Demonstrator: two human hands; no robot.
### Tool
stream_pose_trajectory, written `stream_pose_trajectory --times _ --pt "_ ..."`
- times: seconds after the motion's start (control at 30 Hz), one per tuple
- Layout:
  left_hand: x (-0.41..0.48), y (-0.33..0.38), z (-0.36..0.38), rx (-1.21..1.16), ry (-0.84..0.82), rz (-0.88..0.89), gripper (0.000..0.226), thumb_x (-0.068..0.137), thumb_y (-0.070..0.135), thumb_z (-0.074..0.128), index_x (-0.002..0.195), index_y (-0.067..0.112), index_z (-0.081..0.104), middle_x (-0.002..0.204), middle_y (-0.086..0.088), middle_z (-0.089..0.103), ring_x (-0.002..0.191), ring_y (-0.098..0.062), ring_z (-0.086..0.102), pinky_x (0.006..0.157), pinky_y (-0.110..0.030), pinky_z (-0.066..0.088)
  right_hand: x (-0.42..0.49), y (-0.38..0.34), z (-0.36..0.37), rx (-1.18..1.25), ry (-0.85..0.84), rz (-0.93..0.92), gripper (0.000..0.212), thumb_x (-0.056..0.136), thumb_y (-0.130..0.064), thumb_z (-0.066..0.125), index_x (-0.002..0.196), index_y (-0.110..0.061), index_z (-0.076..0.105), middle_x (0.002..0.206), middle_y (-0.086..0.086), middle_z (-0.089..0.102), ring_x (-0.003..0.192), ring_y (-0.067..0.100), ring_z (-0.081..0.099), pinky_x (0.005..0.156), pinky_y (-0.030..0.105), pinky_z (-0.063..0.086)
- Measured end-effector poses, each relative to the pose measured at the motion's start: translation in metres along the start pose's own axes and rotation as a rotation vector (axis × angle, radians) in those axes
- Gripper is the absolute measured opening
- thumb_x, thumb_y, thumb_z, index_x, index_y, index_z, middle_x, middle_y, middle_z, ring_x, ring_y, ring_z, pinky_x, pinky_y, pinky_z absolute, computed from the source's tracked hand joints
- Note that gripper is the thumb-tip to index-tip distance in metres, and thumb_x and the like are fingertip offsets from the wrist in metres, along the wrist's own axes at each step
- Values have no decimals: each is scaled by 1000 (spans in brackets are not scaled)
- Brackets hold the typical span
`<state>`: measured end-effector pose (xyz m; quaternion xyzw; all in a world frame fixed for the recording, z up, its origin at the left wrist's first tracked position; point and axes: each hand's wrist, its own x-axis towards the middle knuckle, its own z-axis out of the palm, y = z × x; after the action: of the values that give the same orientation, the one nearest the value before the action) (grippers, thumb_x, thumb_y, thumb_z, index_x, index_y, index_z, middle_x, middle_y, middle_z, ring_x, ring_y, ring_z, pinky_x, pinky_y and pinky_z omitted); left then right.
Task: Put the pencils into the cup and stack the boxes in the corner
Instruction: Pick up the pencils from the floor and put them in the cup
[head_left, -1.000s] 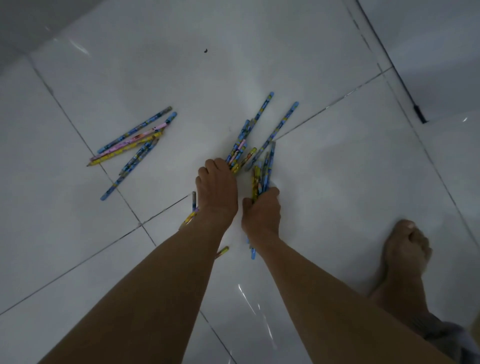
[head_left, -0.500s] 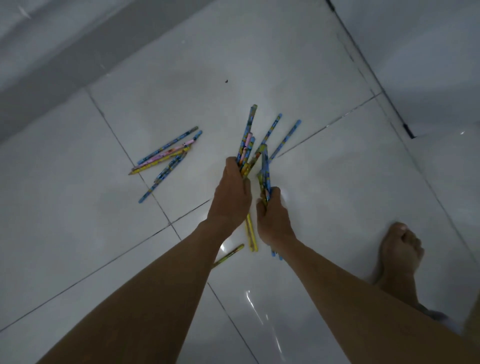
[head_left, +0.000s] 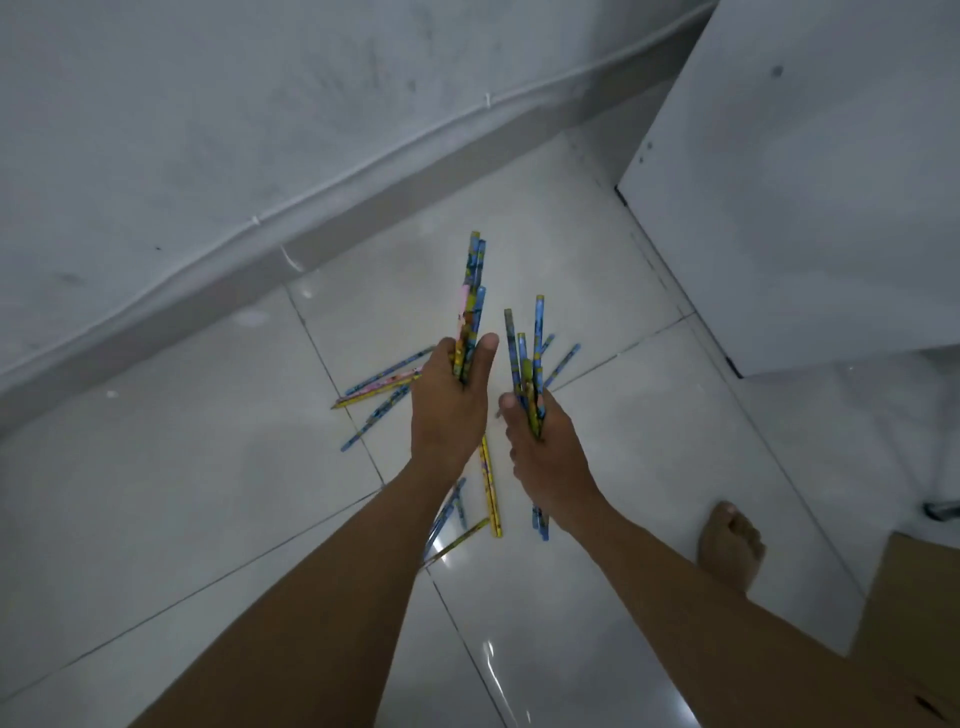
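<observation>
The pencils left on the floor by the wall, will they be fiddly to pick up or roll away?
The loose pencils look thin, stiff and light, lying flat on glossy floor tile, so they would probably slide or roll if nudged. They overlap in a small cluster, so one sweep might gather them.

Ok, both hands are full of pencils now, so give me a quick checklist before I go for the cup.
1. Left hand grip on its pencil bundle: ok, fingers closed round it.
2. Right hand grip on its pencil bundle: ok, though the ends sit uneven.
3. All pencils collected: not ok, a loose group lies on the floor behind the left hand, and more pencils show below the hands.
4. Cup located: cannot tell, none in view.
5. Bare foot apart from loose pencils: ok.
</observation>
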<state>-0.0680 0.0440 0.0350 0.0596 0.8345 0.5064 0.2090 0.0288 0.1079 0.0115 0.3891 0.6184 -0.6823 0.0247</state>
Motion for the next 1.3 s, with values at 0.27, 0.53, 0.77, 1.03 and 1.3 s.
stream_pose_trajectory --times 0.27,0.53,0.77,1.03,1.3 --pt "-49 96 -43 -163 49 -49 46 90 52 52 61 20 36 56 4 34 53 -10 35 55 -29 34 -64 -111 -7 123 -16 -39 27 92 -54 50 76 -33 49 64 1 38 48 7 34 45 25 32" --pt "-98 225 -82 -243 83 12 43 92 46 52 60 21 37 54 5 36 52 -9 37 53 -29 36 -146 -227 -20 172 -27 -89 29 96 -46 48 75 -25 45 63 8 37 50 14 33 45 29 31" --pt "-134 316 -103 -228 117 82 44 93 50 51 60 26 34 58 -7 38 53 -18 38 54 -37 36 -203 -304 -57 193 -34 -162 34 96 -48 46 76 -21 39 60 6 33 49 18 29 45 29 28" --pt "-171 441 -91 -234 178 191 42 92 48 52 66 19 37 59 0 35 55 -13 34 54 -29 30 -239 -407 -139 205 -102 -281 29 96 -45 49 76 -27 38 57 -2 30 46 13 24 42 27 23" --pt "-181 567 -70 -275 233 334 37 94 40 53 67 19 40 59 6 36 53 -6 35 50 -20 32 -254 -510 -213 142 -62 -423 37 92 -56 48 81 -21 43 59 2 36 47 13 32 43 25 28"
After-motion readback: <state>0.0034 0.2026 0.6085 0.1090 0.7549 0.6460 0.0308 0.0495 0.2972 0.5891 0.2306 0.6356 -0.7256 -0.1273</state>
